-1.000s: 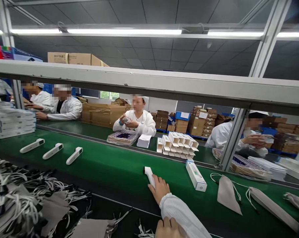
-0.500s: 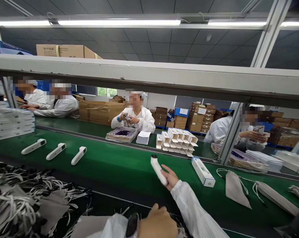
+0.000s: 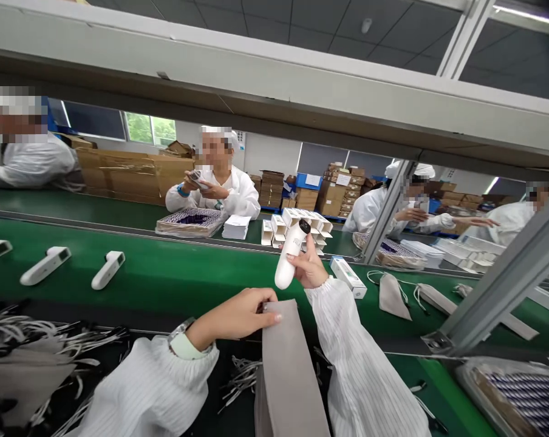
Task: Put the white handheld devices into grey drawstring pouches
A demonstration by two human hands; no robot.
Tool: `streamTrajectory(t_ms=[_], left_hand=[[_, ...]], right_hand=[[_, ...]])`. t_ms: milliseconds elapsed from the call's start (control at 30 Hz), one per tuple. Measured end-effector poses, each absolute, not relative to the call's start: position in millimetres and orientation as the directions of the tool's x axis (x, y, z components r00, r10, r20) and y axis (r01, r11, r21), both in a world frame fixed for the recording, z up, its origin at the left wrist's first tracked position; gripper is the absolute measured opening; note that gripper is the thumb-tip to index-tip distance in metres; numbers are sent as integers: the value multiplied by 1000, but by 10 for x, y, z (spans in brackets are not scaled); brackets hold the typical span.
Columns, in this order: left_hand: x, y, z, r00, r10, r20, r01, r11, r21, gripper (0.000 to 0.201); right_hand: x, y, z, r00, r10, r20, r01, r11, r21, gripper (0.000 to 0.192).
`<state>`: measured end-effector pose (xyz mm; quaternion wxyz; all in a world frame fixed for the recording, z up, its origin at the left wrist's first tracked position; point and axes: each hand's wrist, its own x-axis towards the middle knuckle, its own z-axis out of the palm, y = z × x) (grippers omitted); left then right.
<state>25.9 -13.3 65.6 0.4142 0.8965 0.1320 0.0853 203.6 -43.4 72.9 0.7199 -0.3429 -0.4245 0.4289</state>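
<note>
My right hand (image 3: 307, 269) grips a white handheld thermometer-like device (image 3: 290, 255), held upright above the green conveyor belt (image 3: 187, 276). Just below it, my left hand (image 3: 238, 314) pinches the top edge of a grey fabric pouch (image 3: 286, 370) that hangs down toward me. The device's lower end sits a little above the pouch's mouth, not touching it. Both my sleeves are white.
Three more white devices (image 3: 108, 270) lie on the belt at left. A white box (image 3: 347, 277) and filled grey pouches (image 3: 390, 295) lie at right. A heap of drawstring pouches (image 3: 33, 346) sits at near left. Co-workers in white sit across the line. A metal post (image 3: 497, 291) slants at right.
My right hand has lifted the white device off the belt and brought it upright. My left hand has raised a grey pouch under it. The view has tilted down and right.
</note>
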Motion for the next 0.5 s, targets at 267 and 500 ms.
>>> streamTrajectory(t_ms=[267,500], left_hand=[[216,-92,751,959,240,147,12,-557,831,25],[245,-61,715,747,497,442,14,-676,737,22]], right_hand=[[2041,-464,723,170,929,329,-325,368,-871,113],[1978,-437,667,-7,994,107,-188,104,-977,27]])
